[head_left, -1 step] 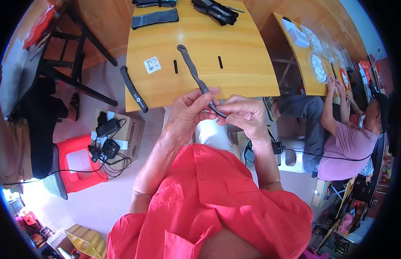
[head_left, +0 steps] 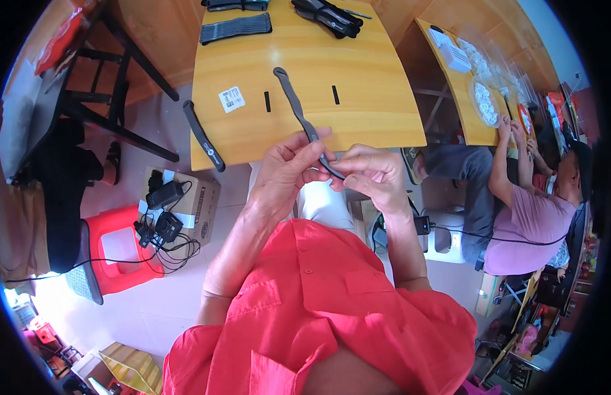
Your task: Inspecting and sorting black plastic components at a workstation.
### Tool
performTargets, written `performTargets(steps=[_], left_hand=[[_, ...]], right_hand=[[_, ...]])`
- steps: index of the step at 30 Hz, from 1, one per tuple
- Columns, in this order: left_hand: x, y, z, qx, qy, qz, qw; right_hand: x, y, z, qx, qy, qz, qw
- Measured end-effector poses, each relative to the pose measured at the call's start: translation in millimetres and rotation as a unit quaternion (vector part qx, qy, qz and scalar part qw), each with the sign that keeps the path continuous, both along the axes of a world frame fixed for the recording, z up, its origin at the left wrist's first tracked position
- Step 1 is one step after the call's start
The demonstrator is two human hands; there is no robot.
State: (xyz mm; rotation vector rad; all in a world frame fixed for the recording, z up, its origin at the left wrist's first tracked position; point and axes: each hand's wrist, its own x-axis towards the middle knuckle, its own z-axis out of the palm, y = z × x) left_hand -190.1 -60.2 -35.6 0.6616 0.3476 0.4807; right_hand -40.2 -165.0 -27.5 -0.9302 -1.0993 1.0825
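Note:
Both my hands grip a dark grey strap [head_left: 293, 103] at the near edge of the wooden table. Its far end, which has a slot, reaches out over the tabletop. My left hand [head_left: 287, 164] pinches the strap between thumb and fingers partway along. The near end is pinched in the fingertips of my right hand [head_left: 374, 172], close beside the left. On the table's left edge lies another dark strap [head_left: 203, 136] with a small pale print. Two short black strips, a left one [head_left: 267, 102] and a right one [head_left: 336, 95], rest on the tabletop beyond my hands.
The wooden table [head_left: 371, 122] also bears a white label [head_left: 232, 99], a stack of grey straps [head_left: 236, 29] and a black strap bundle [head_left: 328, 18]. A carton with power adapters [head_left: 167, 227] and a red stool [head_left: 121, 253] stand left. At right a co-worker [head_left: 529, 217] handles small white parts.
The far end of the strap has shifted slightly to the right. My hands keep almost the same place and grip.

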Motion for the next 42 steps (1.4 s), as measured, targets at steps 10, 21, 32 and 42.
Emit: performTargets(steps=[10, 21, 32, 42], left_hand=[[23, -23, 17, 0.078, 0.048, 0.125, 0.988], [51, -56, 12, 0.091, -0.003, 0.009, 0.996], [74, -69, -3, 0.148, 0.03, -0.016, 0.988], [74, -72, -8, 0.2, 0.035, 0.014, 0.979]], right_hand=[[-11, -13, 13, 0.104, -0.289, -0.237, 0.922], [4, -63, 19, 0.063, -0.336, -0.373, 0.863], [18, -83, -1, 0.016, -0.269, -0.371, 0.888], [21, -78, -12, 0.009, -0.268, -0.395, 0.879]])
